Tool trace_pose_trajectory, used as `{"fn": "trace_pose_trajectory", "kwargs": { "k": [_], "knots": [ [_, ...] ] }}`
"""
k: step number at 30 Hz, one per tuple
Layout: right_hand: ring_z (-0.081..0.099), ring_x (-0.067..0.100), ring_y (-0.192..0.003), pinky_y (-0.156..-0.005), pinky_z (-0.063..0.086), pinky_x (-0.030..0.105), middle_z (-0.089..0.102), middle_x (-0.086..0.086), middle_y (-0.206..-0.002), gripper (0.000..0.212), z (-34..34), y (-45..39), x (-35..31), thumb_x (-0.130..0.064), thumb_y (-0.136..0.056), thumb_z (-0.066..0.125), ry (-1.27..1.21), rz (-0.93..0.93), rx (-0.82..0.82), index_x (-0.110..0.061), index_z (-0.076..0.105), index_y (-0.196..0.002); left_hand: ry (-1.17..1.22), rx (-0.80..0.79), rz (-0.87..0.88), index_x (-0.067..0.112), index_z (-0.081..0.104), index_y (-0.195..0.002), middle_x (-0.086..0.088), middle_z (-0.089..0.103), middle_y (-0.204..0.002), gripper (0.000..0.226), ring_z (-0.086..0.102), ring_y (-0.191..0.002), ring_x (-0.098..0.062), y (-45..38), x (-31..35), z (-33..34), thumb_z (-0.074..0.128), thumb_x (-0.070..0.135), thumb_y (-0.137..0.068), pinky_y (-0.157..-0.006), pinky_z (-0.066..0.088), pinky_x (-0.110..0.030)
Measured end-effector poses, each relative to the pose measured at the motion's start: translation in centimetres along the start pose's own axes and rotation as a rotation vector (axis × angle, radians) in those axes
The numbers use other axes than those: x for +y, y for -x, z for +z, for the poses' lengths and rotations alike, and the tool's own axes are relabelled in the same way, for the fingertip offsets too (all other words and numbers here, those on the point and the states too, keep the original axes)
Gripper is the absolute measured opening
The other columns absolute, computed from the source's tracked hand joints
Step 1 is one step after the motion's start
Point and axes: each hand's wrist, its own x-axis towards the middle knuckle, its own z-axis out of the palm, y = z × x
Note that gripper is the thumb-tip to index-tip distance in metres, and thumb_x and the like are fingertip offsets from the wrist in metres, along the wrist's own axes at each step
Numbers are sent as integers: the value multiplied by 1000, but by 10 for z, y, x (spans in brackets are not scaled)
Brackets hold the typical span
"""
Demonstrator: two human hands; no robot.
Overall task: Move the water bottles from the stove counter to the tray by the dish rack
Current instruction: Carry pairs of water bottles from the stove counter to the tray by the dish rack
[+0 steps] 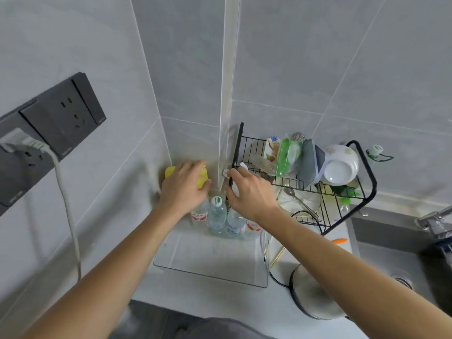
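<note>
A clear plastic tray (210,263) lies on the counter left of the black wire dish rack (347,192). Several water bottles stand at its far end: a red-labelled bottle (199,215), a green-capped bottle (216,212), a blue-labelled bottle (234,222) and another red-labelled bottle (254,226). My left hand (182,189) is curled down over the top of the left red-labelled bottle and hides its cap. My right hand (249,194) is curled over the top of the blue-labelled bottle, close to the rack's left post.
A yellow object (171,172) sits in the wall corner behind my left hand. The rack holds bowls, bags and utensils. A pot lid (313,292) and chopsticks lie right of the tray, beside the sink (391,255). A wall socket with a plugged cable (66,192) is on the left.
</note>
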Motion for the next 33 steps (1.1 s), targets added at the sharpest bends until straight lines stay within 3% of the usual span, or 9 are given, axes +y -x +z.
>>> {"fn": "trace_pose_trajectory", "kwargs": {
  "k": [2, 4, 7, 11, 22, 33],
  "knots": [
    [63, 29, -101, -70, 53, 40, 64, 2, -108, 37, -16, 9, 10, -42, -96, 55, 8, -2, 44, -17, 62, -123, -43, 75, 52, 22, 59, -139, -7, 66, -119, 49, 62, -113, -32, 2, 13, -6, 66, 40, -94, -77, 55, -43],
    [55, 29, -115, -88, 53, 44, 60, 2, -122, 48, -32, 20, 21, -49, -94, 54, 27, 20, 56, -20, 57, -132, -67, 146, 93, 18, 61, -139, -8, 66, -117, 51, 62, -111, -33, 4, 27, -7, 67, 39, -93, -79, 53, -44],
    [46, 28, -129, -100, 48, 45, 51, 1, -143, 58, -54, 42, 38, -56, -93, 52, 42, 92, 62, -27, 49, -144, -65, 200, 164, 19, 58, -144, -9, 63, -127, 55, 59, -118, -33, 6, 51, -3, 61, 42, -94, -87, 53, -47],
    [40, 30, -141, -111, 43, 48, 45, 2, -153, 65, -78, 81, 65, -59, -95, 51, 79, 229, 81, -30, 42, -152, -34, 185, 279, 19, 55, -148, -9, 58, -142, 60, 52, -133, -34, 6, 98, 5, 57, 43, -94, -101, 50, -52],
    [37, 28, -145, -112, 43, 51, 44, 1, -155, 69, -151, 265, 113, -64, -95, 49, 189, 811, 235, -30, 40, -155, 143, -59, 754, 26, 47, -154, -6, 45, -157, 64, 38, -148, -29, 38, 283, 44, 57, 48, -95, -115, 42, -53],
    [41, 26, -142, -110, 44, 48, 49, 2, -150, 72, -222, 574, 109, -64, -92, 47, 318, 1411, 410, -27, 44, -154, 243, -237, 1277, 28, 47, -154, -4, 47, -154, 67, 41, -145, -28, 237, 520, 85, 65, 48, -93, -111, 43, -53]
  ]
}}
